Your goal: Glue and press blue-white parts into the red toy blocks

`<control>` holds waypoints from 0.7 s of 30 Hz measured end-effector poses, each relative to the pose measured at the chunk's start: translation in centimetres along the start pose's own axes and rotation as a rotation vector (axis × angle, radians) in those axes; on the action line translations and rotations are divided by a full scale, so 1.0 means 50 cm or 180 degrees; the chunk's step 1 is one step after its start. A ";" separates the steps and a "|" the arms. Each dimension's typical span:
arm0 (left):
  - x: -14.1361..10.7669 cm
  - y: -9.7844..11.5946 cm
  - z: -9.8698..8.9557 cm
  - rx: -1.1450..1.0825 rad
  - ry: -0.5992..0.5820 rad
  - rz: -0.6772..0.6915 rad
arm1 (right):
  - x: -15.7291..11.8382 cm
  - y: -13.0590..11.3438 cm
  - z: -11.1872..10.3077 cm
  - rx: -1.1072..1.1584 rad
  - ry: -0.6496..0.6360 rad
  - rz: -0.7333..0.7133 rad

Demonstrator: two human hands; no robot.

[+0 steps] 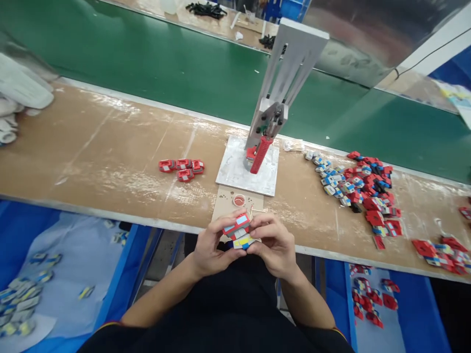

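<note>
Two grips (212,246) (275,244) hold a red-topped toy vehicle (238,227), any lettering unreadably small.

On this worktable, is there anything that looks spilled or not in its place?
Possibly a small spill: dark spots mark the card around the small round dish, like drips. The held toy shows no clear damage; the toys at right lie jumbled.

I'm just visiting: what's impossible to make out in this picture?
All in the head view:
- Toy: its ends are partly hidden by the fingers of the left hand and right hand; its underside faces away.
- Black parts at the top: too small and tangled to identify.
- White object: cut off by the left edge.
- Right-hand blue bin: cut off by the bottom edge.
</note>
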State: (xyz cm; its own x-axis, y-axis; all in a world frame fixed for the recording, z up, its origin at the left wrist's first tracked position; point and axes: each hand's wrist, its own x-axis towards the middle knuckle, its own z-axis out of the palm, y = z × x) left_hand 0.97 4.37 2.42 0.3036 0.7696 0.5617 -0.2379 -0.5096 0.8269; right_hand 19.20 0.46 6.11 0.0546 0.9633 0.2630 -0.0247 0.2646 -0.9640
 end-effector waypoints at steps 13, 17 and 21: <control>0.008 0.013 -0.006 0.0071 -0.0274 0.0068 | 0.027 -0.004 -0.013 0.0417 -0.0360 0.0057; 0.013 0.017 -0.003 0.0167 -0.0264 0.0153 | 0.022 -0.002 -0.014 0.0428 -0.0351 -0.0004; 0.012 0.017 0.003 0.0190 -0.0231 0.0236 | 0.016 -0.004 -0.016 0.0273 -0.0328 -0.0128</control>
State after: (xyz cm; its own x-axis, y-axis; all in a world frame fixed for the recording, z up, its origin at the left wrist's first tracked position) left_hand 1.06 4.34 3.48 0.3537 0.7002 0.6202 -0.2076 -0.5877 0.7820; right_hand 20.03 1.14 6.51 -0.0454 0.9503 0.3081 -0.1101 0.3017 -0.9470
